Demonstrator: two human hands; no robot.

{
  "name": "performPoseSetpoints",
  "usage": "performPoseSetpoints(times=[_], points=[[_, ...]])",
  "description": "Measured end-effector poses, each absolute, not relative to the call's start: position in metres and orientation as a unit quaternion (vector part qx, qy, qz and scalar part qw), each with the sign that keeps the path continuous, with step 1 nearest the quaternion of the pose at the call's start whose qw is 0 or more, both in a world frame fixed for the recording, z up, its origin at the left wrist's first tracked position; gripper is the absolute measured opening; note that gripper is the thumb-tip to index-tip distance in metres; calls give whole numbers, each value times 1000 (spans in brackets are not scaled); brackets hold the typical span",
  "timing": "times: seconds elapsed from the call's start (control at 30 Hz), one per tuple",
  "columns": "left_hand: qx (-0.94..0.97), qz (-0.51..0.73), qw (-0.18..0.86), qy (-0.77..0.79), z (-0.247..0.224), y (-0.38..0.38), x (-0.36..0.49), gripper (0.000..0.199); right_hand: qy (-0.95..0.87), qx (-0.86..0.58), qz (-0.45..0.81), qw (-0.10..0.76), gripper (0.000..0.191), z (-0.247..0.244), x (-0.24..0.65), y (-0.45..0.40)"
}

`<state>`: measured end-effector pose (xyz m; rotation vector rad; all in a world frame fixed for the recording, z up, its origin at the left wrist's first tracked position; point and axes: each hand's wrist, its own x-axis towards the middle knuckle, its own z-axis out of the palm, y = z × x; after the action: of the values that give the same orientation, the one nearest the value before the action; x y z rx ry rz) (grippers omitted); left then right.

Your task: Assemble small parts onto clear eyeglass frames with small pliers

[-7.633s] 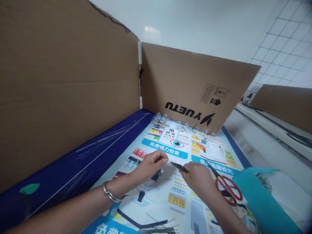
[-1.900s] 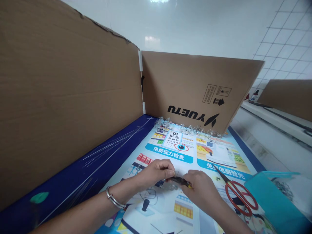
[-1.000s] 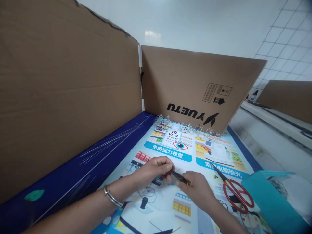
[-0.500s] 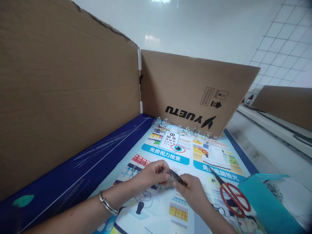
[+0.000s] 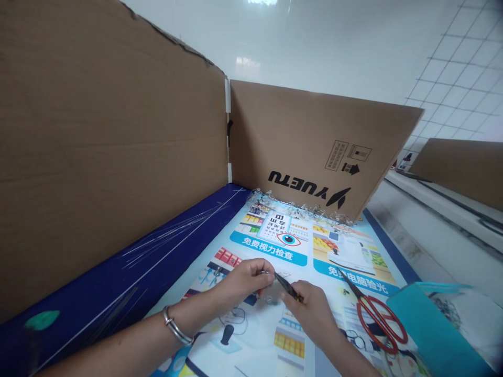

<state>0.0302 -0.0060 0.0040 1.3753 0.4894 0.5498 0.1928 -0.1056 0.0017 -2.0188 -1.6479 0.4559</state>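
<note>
My left hand point(image 5: 251, 280) is closed, with thumb and fingertips pinching a small wire-like piece, too fine to make out clearly. In my right hand point(image 5: 312, 311) is a pair of dark-jawed pliers point(image 5: 286, 284), and their tip points at the left fingertips. Whether the jaws touch the piece I cannot tell. Just below the left fingers is a small clear, shiny bit point(image 5: 269, 300), blurred. Both hands are above a printed poster sheet point(image 5: 255, 345). Right of my right hand lie scissors point(image 5: 379, 319) with red handles, blades pointing up and left.
A teal box point(image 5: 436, 327) holding thin wire point(image 5: 448, 309) stands at the right. Clear, wiry pieces point(image 5: 298, 210) are heaped along the back cardboard panel point(image 5: 314, 136). Another tall cardboard panel point(image 5: 110, 131) walls the left side. Loose thin strands point(image 5: 161, 235) lie on the blue surface.
My left fingers still pinch the piece and my right hand keeps the pliers. The clear bits beneath the fingers have shifted slightly. The whole view moves a little.
</note>
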Motion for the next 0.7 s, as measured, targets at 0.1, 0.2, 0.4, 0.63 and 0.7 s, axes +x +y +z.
performPoseSetpoints(times=[0.1,0.2,0.4,0.63,0.7], points=[[625,246,703,232,4,-6,30,20,-606,-741,162,241,29,1,192,-106],[615,245,714,227,2,-6,31,19,-609,-738,159,243,27,1,191,-107],[575,231,759,198,0,-5,30,15,-633,-728,124,232,27,3,190,-107],[544,202,796,172,1,-5,28,13,-673,-699,66,232,21,3,192,-107],[541,197,800,167,0,-5,28,12,-682,-690,60,236,20,2,192,-107]])
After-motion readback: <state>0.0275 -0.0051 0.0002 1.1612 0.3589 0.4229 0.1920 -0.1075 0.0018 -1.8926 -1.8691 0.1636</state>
